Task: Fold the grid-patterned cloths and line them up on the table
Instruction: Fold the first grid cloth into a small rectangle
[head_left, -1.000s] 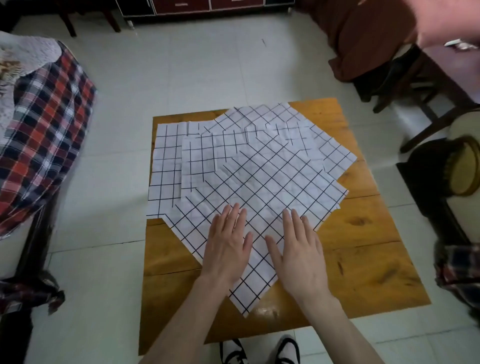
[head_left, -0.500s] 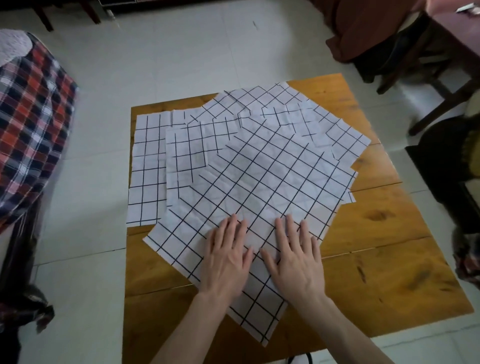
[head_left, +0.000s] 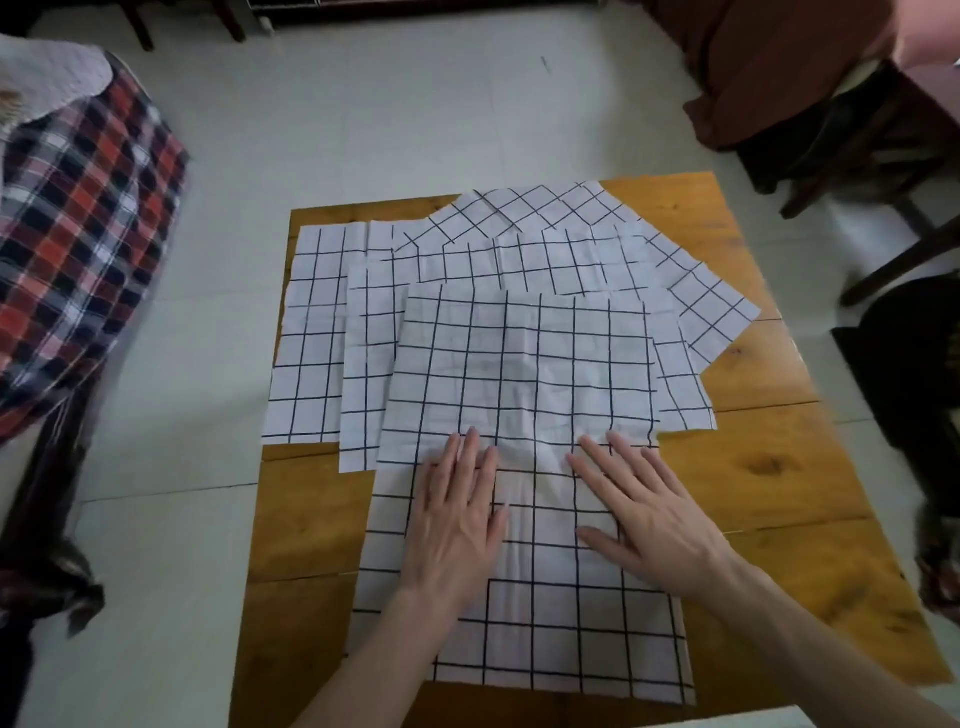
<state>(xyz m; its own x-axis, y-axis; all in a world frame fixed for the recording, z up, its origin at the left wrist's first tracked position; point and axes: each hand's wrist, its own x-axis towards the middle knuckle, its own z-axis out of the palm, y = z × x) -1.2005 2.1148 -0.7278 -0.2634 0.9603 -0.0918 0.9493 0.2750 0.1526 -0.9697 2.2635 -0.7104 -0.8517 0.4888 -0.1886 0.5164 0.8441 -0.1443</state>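
- top cloth: now lies square to the wooden surface; half a second ago it sat diagonal, corner toward the person.
- left hand and right hand: flat on its near half as before, grip spread, fingers straight, holding nothing.
- other grid cloths: unfolded, fanned beneath, unchanged.

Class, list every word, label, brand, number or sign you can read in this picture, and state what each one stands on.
None: no readable text shows anywhere.
The top grid-patterned cloth carries only black lines.
The wooden table shows bare grain.
The plaid fabric shows only checks.
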